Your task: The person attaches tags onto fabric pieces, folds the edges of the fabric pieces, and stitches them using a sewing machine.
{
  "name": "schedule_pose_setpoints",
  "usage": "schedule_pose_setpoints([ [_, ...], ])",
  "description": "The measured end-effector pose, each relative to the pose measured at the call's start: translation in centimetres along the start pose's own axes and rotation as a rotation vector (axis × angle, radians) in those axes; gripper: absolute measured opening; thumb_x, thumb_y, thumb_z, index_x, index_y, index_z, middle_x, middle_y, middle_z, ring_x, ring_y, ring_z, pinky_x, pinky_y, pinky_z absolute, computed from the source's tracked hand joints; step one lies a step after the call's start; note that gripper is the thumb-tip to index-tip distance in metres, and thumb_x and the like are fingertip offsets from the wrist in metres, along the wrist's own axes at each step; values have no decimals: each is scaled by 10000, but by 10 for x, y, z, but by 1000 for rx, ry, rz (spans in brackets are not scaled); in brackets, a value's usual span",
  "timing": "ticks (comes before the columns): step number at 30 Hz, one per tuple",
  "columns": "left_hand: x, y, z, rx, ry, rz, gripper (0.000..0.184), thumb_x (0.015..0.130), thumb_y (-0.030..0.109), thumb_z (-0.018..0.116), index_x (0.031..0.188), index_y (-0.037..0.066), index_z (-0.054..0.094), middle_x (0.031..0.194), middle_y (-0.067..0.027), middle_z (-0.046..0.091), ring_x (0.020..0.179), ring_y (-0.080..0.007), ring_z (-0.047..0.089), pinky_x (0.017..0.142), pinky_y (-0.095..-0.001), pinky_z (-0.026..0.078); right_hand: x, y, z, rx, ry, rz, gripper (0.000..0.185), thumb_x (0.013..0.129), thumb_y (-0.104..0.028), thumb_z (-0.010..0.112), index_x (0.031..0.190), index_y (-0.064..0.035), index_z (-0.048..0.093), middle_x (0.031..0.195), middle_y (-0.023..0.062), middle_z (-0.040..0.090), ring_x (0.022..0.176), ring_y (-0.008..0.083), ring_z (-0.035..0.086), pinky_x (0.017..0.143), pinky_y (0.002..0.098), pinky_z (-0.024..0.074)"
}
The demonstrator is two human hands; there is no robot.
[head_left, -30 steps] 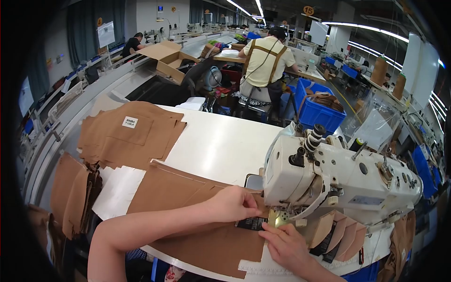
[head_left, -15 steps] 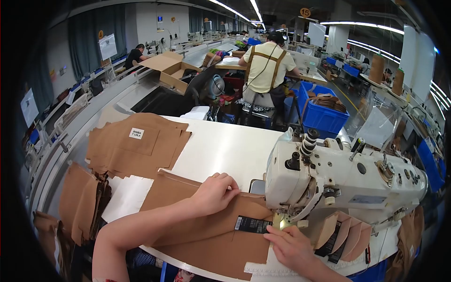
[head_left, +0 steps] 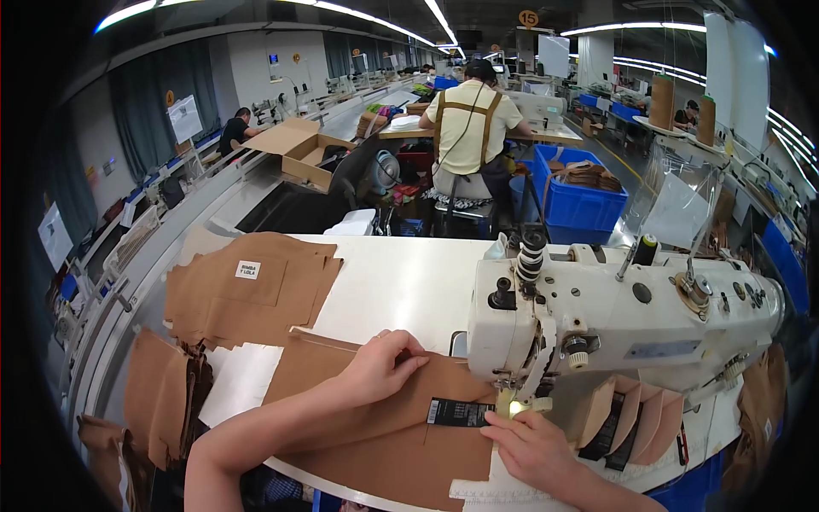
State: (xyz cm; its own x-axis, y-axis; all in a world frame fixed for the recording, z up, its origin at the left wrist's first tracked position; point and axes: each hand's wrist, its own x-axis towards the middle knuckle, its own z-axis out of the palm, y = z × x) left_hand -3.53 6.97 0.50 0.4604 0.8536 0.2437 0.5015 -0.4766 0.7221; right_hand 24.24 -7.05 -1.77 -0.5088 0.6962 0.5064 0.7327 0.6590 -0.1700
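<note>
Brown cloth point(head_left: 384, 465) lies on the white table point(head_left: 392, 282), carrying a black label point(head_left: 456, 413) just beside the sewing machine point(head_left: 597, 311). Right-hand point(head_left: 536, 448) fingers touch the label's right end, though a grip cannot be told; left-hand point(head_left: 375, 373) fingers curl near the thumb, their hold unclear. Positioning the label seems in hand; the next move calls for keeping it flat and square.

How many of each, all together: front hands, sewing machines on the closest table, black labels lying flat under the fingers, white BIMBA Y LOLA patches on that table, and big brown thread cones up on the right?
Hands: 2, left hand and right hand
Sewing machine: 1
Black label: 1
White patch: 1
Brown thread cones: 2
Total: 7
</note>
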Motion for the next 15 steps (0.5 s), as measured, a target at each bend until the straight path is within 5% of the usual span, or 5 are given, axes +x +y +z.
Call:
schedule_pose_setpoints([
  [4, 5, 6, 5, -400, -2, -122, 231, 992, 253, 647, 968, 28, 598, 888, -118, 676, 823, -211, 669, 712, -327, 537, 1, -1, -2, 21, 4, 17, 331, 766, -73, 728, 1096, -88, 716, 1244, 15, 676, 907, 194, 613, 815, 291, 537],
  [7, 16, 42, -17, 160, -303, -38, 254, 976, 261, 649, 1070, 30, 602, 873, -102, 684, 804, -208, 679, 650, -311, 536, 1, -1, -2, 24, 1, 23, 339, 761, -72, 727, 1100, -88, 717, 1248, 15, 675, 918, 191, 612, 810, 287, 534],
  [10, 29, 68, -26, 692, -357, 265, 231, 906, 232, 704, 991, 23, 651, 796, -68, 671, 779, -213, 689, 654, -334, 544, 1, -1, -2, 30, -7, 22, 335, 763, -67, 715, 1097, -90, 718, 1240, 14, 676, 930, 186, 612, 811, 285, 530],
  [11, 27, 66, -18, 783, -222, 387, 204, 859, 237, 701, 965, 66, 665, 824, -59, 687, 756, -259, 687, 627, -347, 545, 1, 0, -1, 28, 1, 18, 328, 765, -65, 710, 1091, -91, 717, 1235, 13, 677, 934, 184, 612, 812, 284, 529],
  [15, -16, 88, 11, 749, -268, 472, 228, 866, 241, 701, 1051, 108, 701, 825, -40, 687, 754, -218, 688, 583, -321, 535, 1, 0, -2, 49, 20, 32, 345, 744, -50, 719, 1085, -102, 709, 1182, -2, 686, 912, 195, 609, 805, 299, 535],
])
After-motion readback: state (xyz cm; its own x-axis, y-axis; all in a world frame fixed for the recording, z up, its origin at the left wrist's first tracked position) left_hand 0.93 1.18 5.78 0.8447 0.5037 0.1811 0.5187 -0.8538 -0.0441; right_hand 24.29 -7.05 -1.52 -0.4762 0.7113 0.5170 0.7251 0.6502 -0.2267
